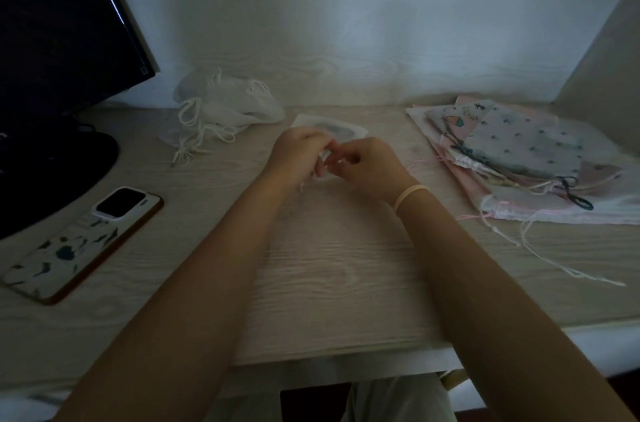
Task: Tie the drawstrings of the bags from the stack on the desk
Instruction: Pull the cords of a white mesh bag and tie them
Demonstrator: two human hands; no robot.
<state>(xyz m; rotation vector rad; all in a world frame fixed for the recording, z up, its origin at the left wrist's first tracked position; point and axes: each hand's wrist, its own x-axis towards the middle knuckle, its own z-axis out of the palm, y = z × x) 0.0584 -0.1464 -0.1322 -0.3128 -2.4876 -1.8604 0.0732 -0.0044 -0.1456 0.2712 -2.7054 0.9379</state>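
Both hands meet at the middle of the desk (329, 283), fingers curled in tight; the left hand (298, 151) and the right hand (363, 165) pinch a pale drawstring (323, 158) between their fingertips, knuckles almost touching, a short frayed end dangling just under the left palm; a pale band (408, 195) circles the right wrist; the bag (332, 127) being worked lies flat just beyond the hands, small and whitish with a blurred bluish-grey print, most of it hidden behind the fingers, so whether it holds anything I cannot tell; out to the right sits the stack of bags (519, 158), flat and fanned, pink ones underneath, a pale blue one with small dark dots on top, another with a little printed picture peeking out at the far edge; their cords spill loose, a dark one looped at the near side, pink and white ones trailing over the wood toward the front edge; off to the left, near the wall, a heap of white bags (228, 103) lies crumpled, thick white cords looped and straggling toward the hands but well apart from them; further left a phone (83, 245) lies face down in a patterned case, camera block uppermost, close to the round black base of a dark monitor (62, 23) that fills the far left corner; the light is dim and the wood grain pale.
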